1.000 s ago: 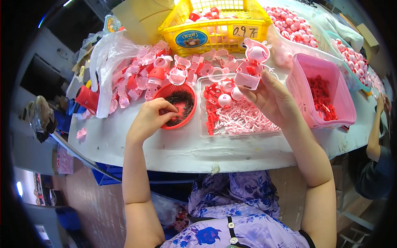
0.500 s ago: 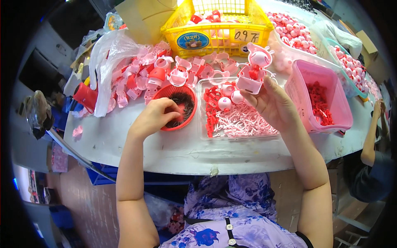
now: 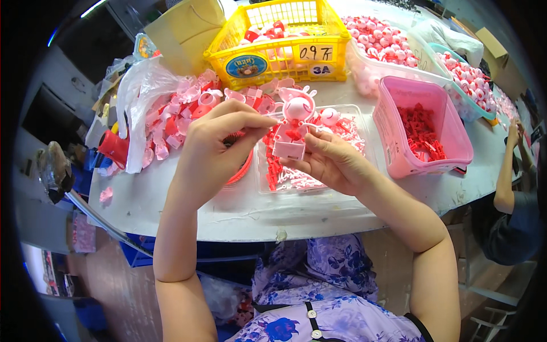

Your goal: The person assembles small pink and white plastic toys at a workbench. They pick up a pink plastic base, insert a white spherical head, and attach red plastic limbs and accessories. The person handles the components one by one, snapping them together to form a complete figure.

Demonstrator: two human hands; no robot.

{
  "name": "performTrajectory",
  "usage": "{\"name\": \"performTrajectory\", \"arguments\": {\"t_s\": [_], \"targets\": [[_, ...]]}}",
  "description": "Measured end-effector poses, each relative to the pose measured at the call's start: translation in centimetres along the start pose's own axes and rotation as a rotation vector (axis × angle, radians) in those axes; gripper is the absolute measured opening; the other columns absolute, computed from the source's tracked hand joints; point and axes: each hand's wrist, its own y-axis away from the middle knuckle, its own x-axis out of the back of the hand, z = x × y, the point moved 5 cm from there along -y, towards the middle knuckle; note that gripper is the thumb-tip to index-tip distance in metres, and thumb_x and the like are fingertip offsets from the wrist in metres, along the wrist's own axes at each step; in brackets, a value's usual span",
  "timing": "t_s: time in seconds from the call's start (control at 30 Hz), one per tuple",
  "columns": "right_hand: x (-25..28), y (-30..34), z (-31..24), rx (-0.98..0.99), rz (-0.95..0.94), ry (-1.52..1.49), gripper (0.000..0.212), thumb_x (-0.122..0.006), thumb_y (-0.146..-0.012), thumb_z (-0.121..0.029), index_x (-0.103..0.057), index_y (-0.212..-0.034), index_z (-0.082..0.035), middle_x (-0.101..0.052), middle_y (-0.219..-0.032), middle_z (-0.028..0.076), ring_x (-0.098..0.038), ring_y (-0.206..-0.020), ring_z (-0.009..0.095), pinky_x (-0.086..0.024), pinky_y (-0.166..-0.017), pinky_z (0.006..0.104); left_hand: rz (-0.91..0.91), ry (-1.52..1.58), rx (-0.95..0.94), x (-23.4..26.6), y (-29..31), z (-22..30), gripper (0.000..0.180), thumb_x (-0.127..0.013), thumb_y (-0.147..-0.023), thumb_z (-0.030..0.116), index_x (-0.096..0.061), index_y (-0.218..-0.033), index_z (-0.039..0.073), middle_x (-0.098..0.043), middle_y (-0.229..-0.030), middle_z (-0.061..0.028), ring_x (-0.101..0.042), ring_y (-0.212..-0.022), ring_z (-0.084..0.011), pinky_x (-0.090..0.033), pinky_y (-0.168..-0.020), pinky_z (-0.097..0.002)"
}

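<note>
My right hand (image 3: 336,161) grips a pink toy figure (image 3: 297,111) with a round head, ears and a boxy base, held upright over the clear tray (image 3: 367,137). Beside the figure, my left hand (image 3: 213,142) is closed in a pinch, its fingertips at one of the toy's arms. Whatever sits in that pinch is too small to name. The tray holds small pink arm pieces (image 3: 296,181), red parts (image 3: 271,174) and a white-pink ball head (image 3: 329,117). Behind my left hand, a red bowl (image 3: 244,171) is mostly hidden.
A yellow basket (image 3: 273,67) stands at the back, left of a clear tub of ball heads (image 3: 382,40). To the right are a pink bin (image 3: 424,166) of red parts and a teal basin (image 3: 470,108). Pink parts (image 3: 179,108) pile up beside a white bag (image 3: 137,108). A co-worker's arm (image 3: 506,176) shows far right.
My left hand has come up out of the red bowl to the toy figure. My right hand has brought the figure left and lower, toward the left hand.
</note>
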Motion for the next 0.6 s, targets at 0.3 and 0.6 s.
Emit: {"name": "performTrajectory", "arguments": {"t_s": [0.3,0.6], "targets": [[-0.6,0.1,0.1,0.015,-0.040,-0.042,0.037,-0.058,-0.092,-0.013,-0.044,-0.123,0.001,-0.053,-0.119,0.013,-0.057,-0.111,0.022,-0.047,-0.101,0.0399,-0.024,-0.028,0.080,-2.1,-1.1,1.4,0.026,-0.067,-0.077,-0.005,-0.060,-0.101,0.001,-0.067,-0.087,-0.0074,-0.066,-0.082,-0.0141,-0.052,-0.074,-0.0264],[-0.3,0.0,-0.3,0.026,-0.076,-0.015,0.036,-0.058,-0.092,-0.014,-0.045,-0.123,0.000,-0.054,-0.119,0.012,-0.058,-0.108,0.021,-0.047,-0.100,0.0390,-0.056,-0.138,-0.031,-2.6,-1.6,2.0,0.032,-0.067,-0.076,-0.005,-0.060,-0.107,0.002,-0.067,-0.089,-0.0082,-0.066,-0.083,-0.0152,-0.052,-0.074,-0.0273]]}}
